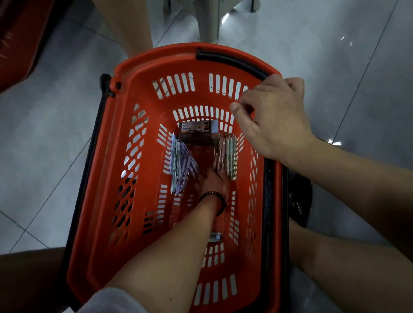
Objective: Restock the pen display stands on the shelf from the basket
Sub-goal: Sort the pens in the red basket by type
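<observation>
Nearest, I see the left hand [213, 181] down on the floor of the orange basket [156, 56], its fingers' pose unclear, between purple pens [180, 164] and pink-green pens [227, 155] lying lengthwise away from me, a brown box [197, 131] beyond them, and the right hand [273, 114] curled over the far-right rim, grip unclear.

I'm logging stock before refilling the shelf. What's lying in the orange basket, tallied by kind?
Pen heaps: 2, the purple-blue pen heap and the pink-green pen heap; single pens too blurred to count
Dark box: 1
Small loose item, kind unclear: 1
Total: 4 in the basket
</observation>
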`<action>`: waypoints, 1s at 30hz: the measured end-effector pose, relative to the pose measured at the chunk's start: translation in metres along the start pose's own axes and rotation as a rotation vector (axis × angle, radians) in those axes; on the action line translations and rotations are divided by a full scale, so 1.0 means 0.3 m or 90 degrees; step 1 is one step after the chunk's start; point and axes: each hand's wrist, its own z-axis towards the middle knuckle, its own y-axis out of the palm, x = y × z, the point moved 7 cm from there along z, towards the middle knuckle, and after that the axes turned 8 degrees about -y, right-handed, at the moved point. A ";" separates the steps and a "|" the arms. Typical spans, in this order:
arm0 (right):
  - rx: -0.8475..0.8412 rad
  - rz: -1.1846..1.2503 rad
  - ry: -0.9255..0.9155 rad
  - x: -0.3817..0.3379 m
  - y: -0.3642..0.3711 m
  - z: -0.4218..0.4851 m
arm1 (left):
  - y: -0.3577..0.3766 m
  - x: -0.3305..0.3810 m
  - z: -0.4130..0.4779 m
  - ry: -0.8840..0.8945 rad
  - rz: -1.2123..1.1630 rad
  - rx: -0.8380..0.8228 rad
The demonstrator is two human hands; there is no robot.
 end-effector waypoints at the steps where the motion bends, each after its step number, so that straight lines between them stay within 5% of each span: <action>1: -0.001 0.000 0.000 0.000 0.000 -0.001 | 0.001 -0.004 -0.005 -0.011 0.009 -0.003; 30: -0.015 -0.007 -0.001 0.004 0.000 -0.001 | -0.045 -0.019 -0.030 0.009 0.064 0.056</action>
